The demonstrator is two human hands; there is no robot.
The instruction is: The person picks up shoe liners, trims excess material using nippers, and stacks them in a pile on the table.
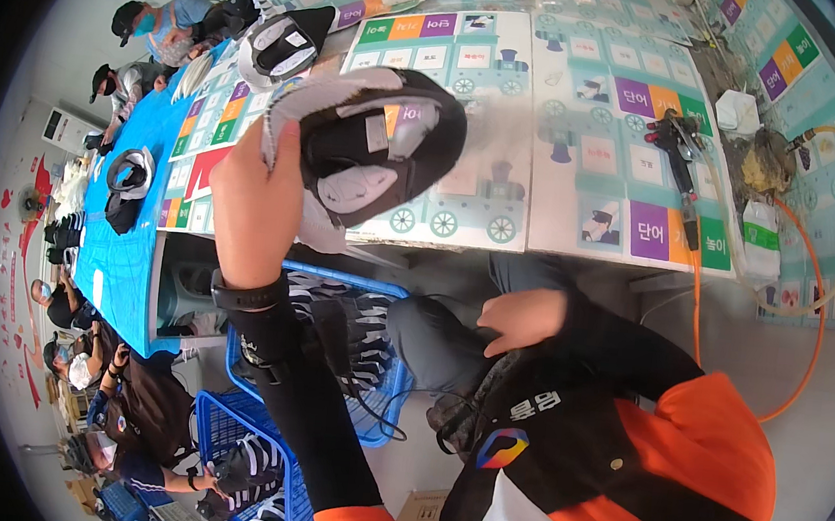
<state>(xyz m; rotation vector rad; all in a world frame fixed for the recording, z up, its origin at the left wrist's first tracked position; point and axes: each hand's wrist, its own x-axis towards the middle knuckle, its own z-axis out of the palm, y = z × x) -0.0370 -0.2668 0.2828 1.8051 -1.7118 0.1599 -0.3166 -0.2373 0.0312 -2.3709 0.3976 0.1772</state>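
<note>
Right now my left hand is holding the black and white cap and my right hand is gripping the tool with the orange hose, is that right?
Not quite: your right hand isn't gripping the tool. The head view shows it down by your knee, while the tool lies on the table. Your left hand does hold the cap.

– What's the left hand (258, 195) got?
– A black and grey cap (348, 143)! The fingers (289, 143) pinch its edge, up over the table (580, 191). We can see inside it.
– And the right hand (528, 317)?
– Down low, near the bent leg (430, 334).
– Any more caps?
– Yes, another cap (279, 49) sits behind, on the left. Lots more fill a blue basket (385, 405) down below.
– What's on the right?
– An air gun (677, 150) lying down, with an orange hose (817, 319).
</note>
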